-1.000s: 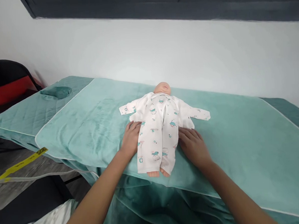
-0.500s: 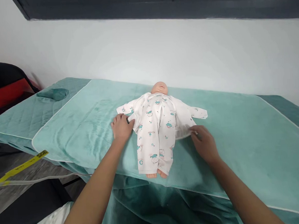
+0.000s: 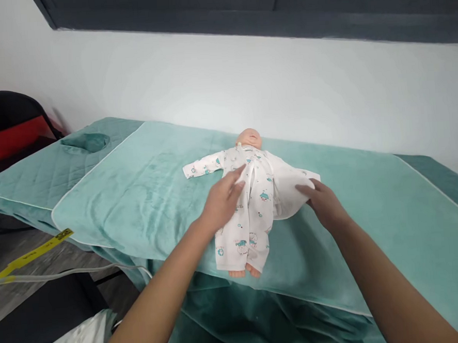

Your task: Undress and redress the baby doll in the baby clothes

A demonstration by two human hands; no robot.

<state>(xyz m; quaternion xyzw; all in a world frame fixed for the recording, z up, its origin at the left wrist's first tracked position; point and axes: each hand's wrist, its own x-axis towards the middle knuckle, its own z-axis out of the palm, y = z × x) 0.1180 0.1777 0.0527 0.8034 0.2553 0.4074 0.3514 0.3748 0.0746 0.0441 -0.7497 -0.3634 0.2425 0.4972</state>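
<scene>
A baby doll (image 3: 250,136) lies on its back, dressed in a white baby romper (image 3: 263,195) with small teal prints. The romper's front panels are loose. My left hand (image 3: 223,200) is over the doll's chest, thumb and fingers closed on the edge of one panel, which lies across the front. Off to the right, my right hand (image 3: 321,197) pinches the edge of the other panel and holds it spread out, lifted off the bed. The doll's bare feet (image 3: 245,271) stick out of the legs near the bed's front edge. Part of the chest is hidden behind my left hand.
A padded bed with a teal cover (image 3: 372,225) stands against a white wall below a dark window frame. Its left end has a face hole (image 3: 89,142). A black and red chair (image 3: 13,133), a yellow tag (image 3: 36,253) and a cable (image 3: 76,274) are on the left.
My left hand has carried its romper panel rightward from beside the doll to over the chest. My right hand has raised the other panel and pulled it slightly outward.
</scene>
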